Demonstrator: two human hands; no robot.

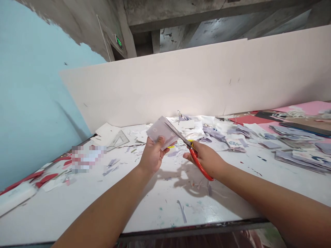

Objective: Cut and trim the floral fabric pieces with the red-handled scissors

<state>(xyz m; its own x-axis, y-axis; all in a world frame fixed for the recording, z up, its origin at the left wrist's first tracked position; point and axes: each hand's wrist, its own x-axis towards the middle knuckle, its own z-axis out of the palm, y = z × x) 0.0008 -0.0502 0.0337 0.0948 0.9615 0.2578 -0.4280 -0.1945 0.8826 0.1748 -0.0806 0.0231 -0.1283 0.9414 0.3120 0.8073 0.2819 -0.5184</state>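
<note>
Just past the left hand [152,157], toward one o'clock, pinching a pale sheet [158,128]; at four o'clock, gripping red-handled scissors [196,161] in the right hand [208,159], aiming blades [179,133] along its edge toward ten o'clock.

Scissors [189,143]: blades [181,136] of smooth bare metal; handle [200,166] in glossy red plastic, by appearance. Held piece [159,132]: smooth, paper-like. Set square [125,137]: translucent plastic. Tabletop [98,203]: white, smooth, with a sheen towards the front edge (surface speckled with greenish stains). Stacked pieces [301,161]: matt, paper-like. Partition [165,86]: smooth, matt. Blue wall [31,86]: matt paint. Overhead beam [178,13]: raw concrete, rough.
</note>
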